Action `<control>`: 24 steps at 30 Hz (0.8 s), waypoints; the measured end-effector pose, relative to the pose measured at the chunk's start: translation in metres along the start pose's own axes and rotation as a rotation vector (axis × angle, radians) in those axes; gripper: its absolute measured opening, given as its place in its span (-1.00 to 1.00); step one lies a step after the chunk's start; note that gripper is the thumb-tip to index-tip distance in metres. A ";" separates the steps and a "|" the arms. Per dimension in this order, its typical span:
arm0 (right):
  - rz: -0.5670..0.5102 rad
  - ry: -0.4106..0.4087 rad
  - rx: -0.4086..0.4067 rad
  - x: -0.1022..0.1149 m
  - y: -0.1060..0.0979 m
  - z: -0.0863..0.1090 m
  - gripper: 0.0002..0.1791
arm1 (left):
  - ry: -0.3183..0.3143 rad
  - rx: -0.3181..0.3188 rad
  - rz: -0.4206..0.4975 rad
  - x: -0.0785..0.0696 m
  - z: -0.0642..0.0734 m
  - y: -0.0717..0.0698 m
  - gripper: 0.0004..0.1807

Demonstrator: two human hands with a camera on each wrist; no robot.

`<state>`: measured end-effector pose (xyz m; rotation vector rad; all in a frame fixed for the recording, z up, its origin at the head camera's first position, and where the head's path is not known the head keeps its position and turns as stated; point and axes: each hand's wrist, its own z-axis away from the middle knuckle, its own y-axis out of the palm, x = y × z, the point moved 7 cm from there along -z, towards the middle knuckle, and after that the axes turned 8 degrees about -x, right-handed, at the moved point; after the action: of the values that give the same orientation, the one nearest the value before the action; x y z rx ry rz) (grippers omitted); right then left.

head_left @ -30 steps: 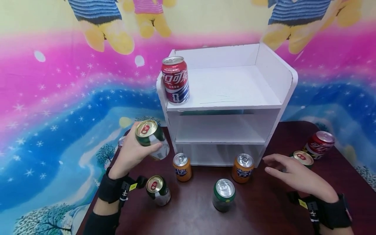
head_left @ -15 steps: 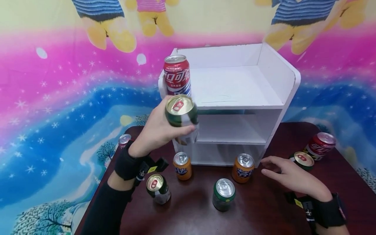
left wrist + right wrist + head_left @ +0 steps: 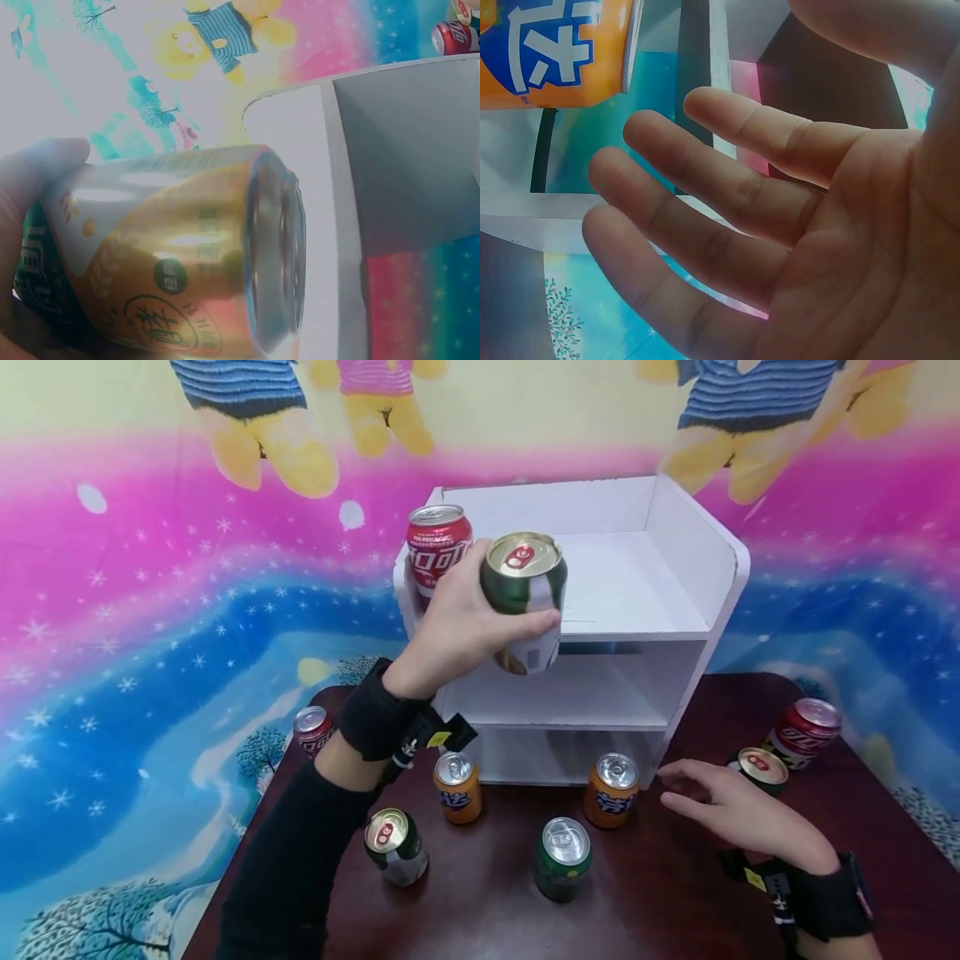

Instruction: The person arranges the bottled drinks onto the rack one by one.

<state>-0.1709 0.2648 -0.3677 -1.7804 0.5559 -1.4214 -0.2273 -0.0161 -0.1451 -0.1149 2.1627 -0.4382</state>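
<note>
My left hand (image 3: 468, 614) grips a green, white and gold drink can (image 3: 525, 602) in front of the white shelf's top level, its gold lid facing up. In the left wrist view the can (image 3: 172, 247) lies across the picture, with its base end near the shelf's white edge. Just left of the held can, a red cola can (image 3: 437, 547) stands on the top level, partly behind my hand. My right hand (image 3: 742, 806) holds nothing; its fingers (image 3: 705, 247) are relaxed and spread. An orange soda can (image 3: 612, 792) stands nearest to it.
The white three-level shelf (image 3: 630, 585) stands at the back of the dark table (image 3: 480, 910). In front are another orange can (image 3: 457, 789), a green can (image 3: 563, 860) and a green-and-white can (image 3: 396, 847). Red cans stand at far left (image 3: 312, 731) and far right (image 3: 804, 732), beside a gold-lidded can (image 3: 761, 768).
My left hand has carried the green-and-white can up and to the right, from beside the shelf to before its top level. The right hand has barely moved.
</note>
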 end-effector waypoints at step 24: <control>-0.016 0.009 0.011 -0.001 -0.005 0.004 -0.54 | -0.200 -0.056 0.018 0.026 -0.046 0.024 -0.23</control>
<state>-0.1677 0.2694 -0.3646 -1.7745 0.5382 -1.4412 -0.2777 0.0123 -0.1494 -0.1637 1.9780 -0.3415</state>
